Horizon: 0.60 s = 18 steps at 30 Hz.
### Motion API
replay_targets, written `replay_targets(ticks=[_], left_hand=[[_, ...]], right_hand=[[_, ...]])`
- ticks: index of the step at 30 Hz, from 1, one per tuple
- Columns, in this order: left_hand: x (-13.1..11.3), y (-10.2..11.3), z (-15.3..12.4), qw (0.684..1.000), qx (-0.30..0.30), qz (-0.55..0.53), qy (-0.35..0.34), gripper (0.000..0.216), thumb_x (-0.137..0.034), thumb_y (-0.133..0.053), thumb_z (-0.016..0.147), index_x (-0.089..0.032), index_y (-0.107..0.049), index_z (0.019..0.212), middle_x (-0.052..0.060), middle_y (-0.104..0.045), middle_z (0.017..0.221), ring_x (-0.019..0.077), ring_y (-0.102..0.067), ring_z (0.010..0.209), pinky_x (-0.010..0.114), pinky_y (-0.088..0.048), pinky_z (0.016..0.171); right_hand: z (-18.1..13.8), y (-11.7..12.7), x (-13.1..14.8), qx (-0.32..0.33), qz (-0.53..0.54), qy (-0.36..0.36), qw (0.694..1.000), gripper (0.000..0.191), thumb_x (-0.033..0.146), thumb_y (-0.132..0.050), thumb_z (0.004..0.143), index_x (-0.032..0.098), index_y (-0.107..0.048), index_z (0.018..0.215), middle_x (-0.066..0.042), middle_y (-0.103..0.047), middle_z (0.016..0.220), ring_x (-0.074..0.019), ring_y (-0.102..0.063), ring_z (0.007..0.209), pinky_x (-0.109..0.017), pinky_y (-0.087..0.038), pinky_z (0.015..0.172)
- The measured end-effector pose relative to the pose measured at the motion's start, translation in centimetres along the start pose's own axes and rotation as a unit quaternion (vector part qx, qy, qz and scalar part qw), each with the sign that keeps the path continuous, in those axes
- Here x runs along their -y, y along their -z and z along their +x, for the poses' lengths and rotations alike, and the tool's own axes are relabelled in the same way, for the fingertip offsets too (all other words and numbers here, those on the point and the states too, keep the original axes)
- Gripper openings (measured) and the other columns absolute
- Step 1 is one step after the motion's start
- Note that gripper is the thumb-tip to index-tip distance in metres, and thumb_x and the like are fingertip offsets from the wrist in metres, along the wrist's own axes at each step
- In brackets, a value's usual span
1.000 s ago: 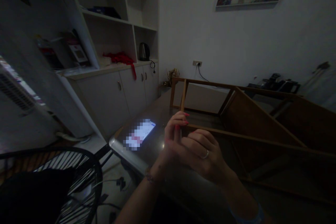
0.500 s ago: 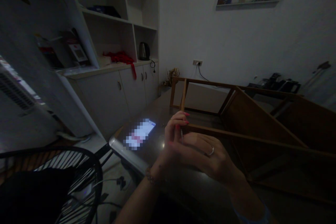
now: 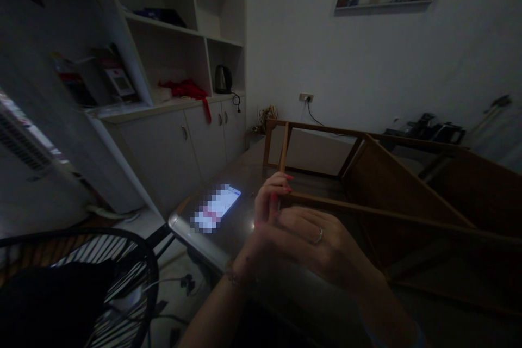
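Both hands sit close together over the dark tabletop (image 3: pixel 244 228), right at the near rail of the wooden frame (image 3: pixel 367 212) lying on it. The left hand (image 3: pixel 271 198) is curled, its red-nailed fingertips pinched together against the rail's end. The right hand (image 3: pixel 314 242), ring showing, lies folded over in front of it, fingers bent inward. Half a second back a thin pale sliver, perhaps a pin or small screw, stood between the two hands; now the right hand has rolled forward over that spot and the sliver is out of sight. In this dim light I cannot tell which hand holds it. The lit phone (image 3: pixel 216 209) rests just left of the hands, untouched, and the frame has not shifted.
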<state>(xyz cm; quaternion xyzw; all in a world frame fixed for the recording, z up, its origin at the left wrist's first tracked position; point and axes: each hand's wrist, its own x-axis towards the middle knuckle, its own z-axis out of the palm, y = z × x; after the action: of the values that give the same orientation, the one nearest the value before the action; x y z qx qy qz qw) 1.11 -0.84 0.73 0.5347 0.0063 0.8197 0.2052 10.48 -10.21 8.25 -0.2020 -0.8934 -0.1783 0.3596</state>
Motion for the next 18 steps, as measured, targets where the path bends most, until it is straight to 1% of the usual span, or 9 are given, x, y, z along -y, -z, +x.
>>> replay_targets(ticks=[2, 4, 7, 9, 12, 13, 16, 18], left_hand=[[0.0, 0.1, 0.0, 1.000, 0.001, 0.002, -0.002, 0.026, -0.032, -0.043, 0.105, -0.024, -0.066, 0.098, 0.001, -0.064, 0.086, 0.0178, -0.066, 0.093, 0.038, -0.055, 0.088], [0.0, 0.3, -0.1, 1.000, 0.014, 0.001, 0.014, 0.026, -0.034, -0.042, 0.106, -0.024, -0.065, 0.099, 0.001, -0.063, 0.088, 0.0181, -0.066, 0.096, 0.038, -0.054, 0.089], [0.1, 0.6, -0.3, 0.999, 0.031, -0.006, 0.036, 0.026, -0.034, -0.041, 0.106, -0.024, -0.065, 0.101, 0.002, -0.064, 0.091, 0.0195, -0.066, 0.100, 0.040, -0.054, 0.091], [0.2, 0.5, -0.3, 0.999, 0.024, -0.008, 0.028, 0.026, -0.034, -0.042, 0.105, -0.024, -0.066, 0.101, 0.002, -0.064, 0.091, 0.0198, -0.066, 0.100, 0.040, -0.054, 0.090], [0.1, 0.5, -0.3, 1.000, 0.011, 0.004, 0.015, 0.026, -0.033, -0.042, 0.105, -0.025, -0.066, 0.099, 0.001, -0.064, 0.088, 0.0196, -0.067, 0.097, 0.040, -0.055, 0.088], [0.0, 0.6, -0.3, 1.000, 0.016, 0.008, 0.017, 0.026, -0.033, -0.042, 0.105, -0.025, -0.066, 0.099, 0.001, -0.064, 0.088, 0.0199, -0.067, 0.098, 0.040, -0.055, 0.089], [-0.4, 1.0, -0.3, 0.997, 0.045, 0.013, 0.057, 0.025, -0.032, -0.042, 0.106, -0.025, -0.065, 0.104, 0.003, -0.066, 0.096, 0.0212, -0.065, 0.107, 0.044, -0.053, 0.096], [-0.7, 1.3, -0.3, 0.996, 0.059, 0.006, 0.071, 0.024, -0.031, -0.042, 0.106, -0.025, -0.065, 0.106, 0.003, -0.067, 0.101, 0.0212, -0.064, 0.112, 0.044, -0.051, 0.099]], right_hand=[[0.0, 0.0, 0.0, 0.007, 0.009, -0.004, 1.000, 0.029, 0.011, -0.052, 0.101, 0.013, -0.065, 0.127, -0.004, -0.071, 0.095, -0.0141, -0.067, 0.092, -0.028, -0.058, 0.090], [-0.1, -0.1, 0.0, 0.014, 0.012, -0.008, 1.000, 0.032, 0.011, -0.053, 0.101, 0.015, -0.064, 0.130, -0.004, -0.070, 0.094, -0.0145, -0.066, 0.091, -0.029, -0.058, 0.088], [-0.1, -0.1, 0.0, 0.019, 0.013, -0.010, 1.000, 0.032, 0.010, -0.054, 0.100, 0.015, -0.065, 0.129, -0.004, -0.069, 0.092, -0.0153, -0.066, 0.089, -0.030, -0.058, 0.087], [-0.1, -0.2, 0.0, 0.016, 0.012, -0.011, 1.000, 0.029, 0.010, -0.054, 0.099, 0.014, -0.066, 0.125, -0.004, -0.069, 0.091, -0.0152, -0.066, 0.087, -0.030, -0.058, 0.086], [-0.1, -0.1, -0.1, -0.005, 0.012, -0.013, 1.000, 0.024, 0.008, -0.052, 0.099, 0.012, -0.066, 0.119, -0.004, -0.069, 0.088, -0.0147, -0.066, 0.083, -0.029, -0.059, 0.083], [0.0, -0.1, -0.1, -0.012, 0.017, -0.014, 1.000, 0.022, 0.008, -0.052, 0.099, 0.012, -0.066, 0.116, -0.004, -0.070, 0.088, -0.0147, -0.067, 0.083, -0.028, -0.058, 0.082], [0.1, 0.0, -0.1, -0.023, 0.042, -0.027, 0.998, 0.016, 0.009, -0.050, 0.101, 0.011, -0.065, 0.105, -0.005, -0.071, 0.087, -0.0143, -0.068, 0.084, -0.027, -0.058, 0.081], [0.2, 0.2, -0.1, -0.030, 0.033, -0.028, 0.999, 0.015, 0.011, -0.051, 0.101, 0.013, -0.065, 0.098, -0.004, -0.071, 0.085, -0.0139, -0.068, 0.083, -0.027, -0.056, 0.081]])
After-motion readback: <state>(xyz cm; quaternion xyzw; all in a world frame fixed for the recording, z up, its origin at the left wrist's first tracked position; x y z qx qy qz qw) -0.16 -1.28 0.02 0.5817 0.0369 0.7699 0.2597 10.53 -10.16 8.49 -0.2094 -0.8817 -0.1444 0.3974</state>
